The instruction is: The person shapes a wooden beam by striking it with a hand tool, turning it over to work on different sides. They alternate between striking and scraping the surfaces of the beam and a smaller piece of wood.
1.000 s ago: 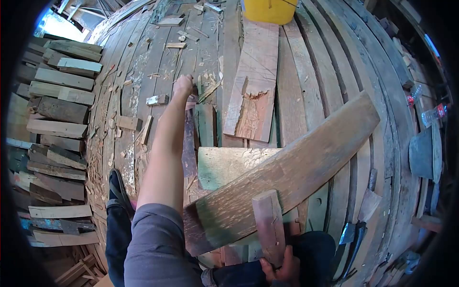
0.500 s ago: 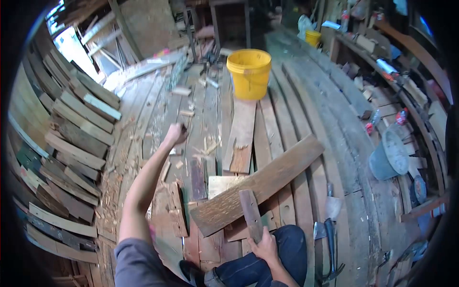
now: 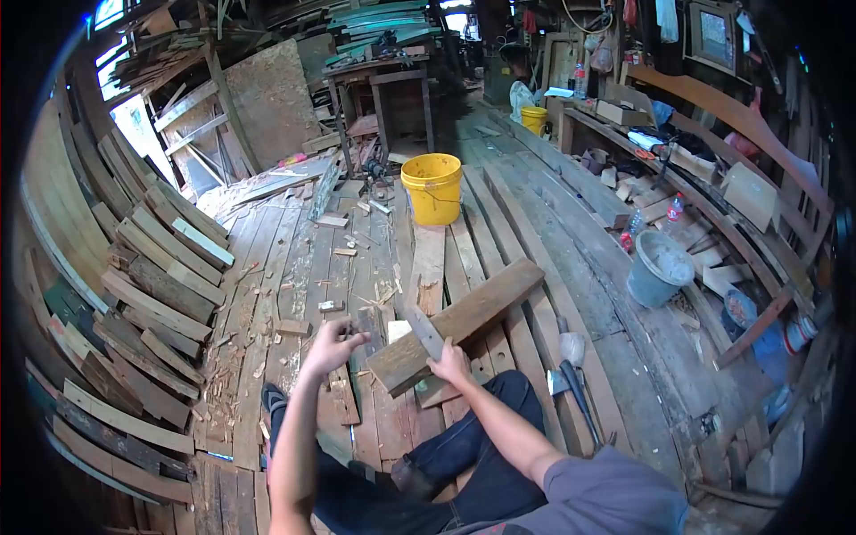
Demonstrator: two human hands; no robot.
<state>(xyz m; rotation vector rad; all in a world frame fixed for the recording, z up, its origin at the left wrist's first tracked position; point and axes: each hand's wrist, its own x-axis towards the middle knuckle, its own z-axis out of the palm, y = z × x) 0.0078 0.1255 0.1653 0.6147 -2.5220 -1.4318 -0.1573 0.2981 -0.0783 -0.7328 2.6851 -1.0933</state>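
Observation:
My left hand [image 3: 332, 348] is raised above the floor left of the long plank, its fingers bent and partly apart, with nothing visible in them. My right hand [image 3: 449, 363] is closed around the lower end of a short, narrow wooden piece [image 3: 425, 333]. That piece stands tilted against or over a long brown plank [image 3: 486, 314], which lies diagonally in front of my bent leg. Beneath the plank are other boards and a pale wood block [image 3: 398, 331]; part of them is hidden.
A yellow bucket [image 3: 432, 189] stands ahead on boards. To the right lie a hammer [image 3: 581, 403], a hatchet [image 3: 558, 382] and a grey-blue bucket [image 3: 661, 270]. Curved planks [image 3: 152, 303] line the left side. Wood chips litter the floor. Someone's seated figure [image 3: 520, 89] is far back.
The view has tilted up and shifted. My left hand has come down and closer to the plank, its fingers loosened from a fist. My right hand still holds the short piece, now nearer the plank's middle.

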